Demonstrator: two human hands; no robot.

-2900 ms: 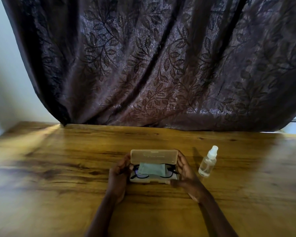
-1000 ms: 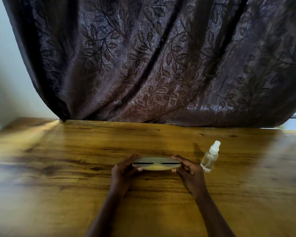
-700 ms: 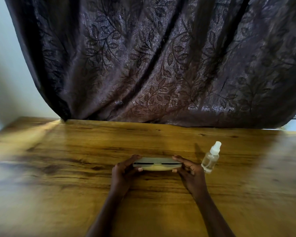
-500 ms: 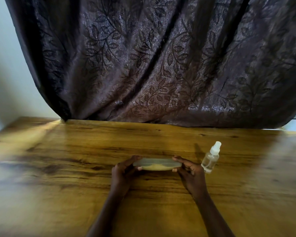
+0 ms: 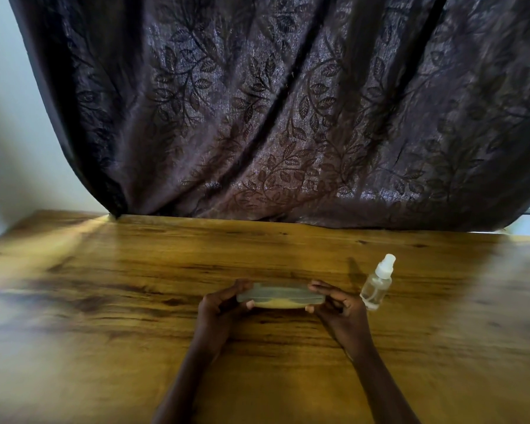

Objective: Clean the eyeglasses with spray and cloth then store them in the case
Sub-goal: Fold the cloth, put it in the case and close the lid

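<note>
Holding: case (image 5: 280,295) closed, gripped at both ends
Left hand (image 5: 218,313): fingers curled over the top of the left end, thumb on the near side, grasping the case
Right hand (image 5: 340,313): same grasp on the right end
Case position: mid-table (image 5: 104,286), nearer the front edge; resting or just lifted, cannot tell
Glasses: hidden under the cloudy lid
Spray bottle (image 5: 377,286): upright, just beside the right hand, on its right
Curtain (image 5: 288,117): dark, leaf pattern, along the back edge
</note>
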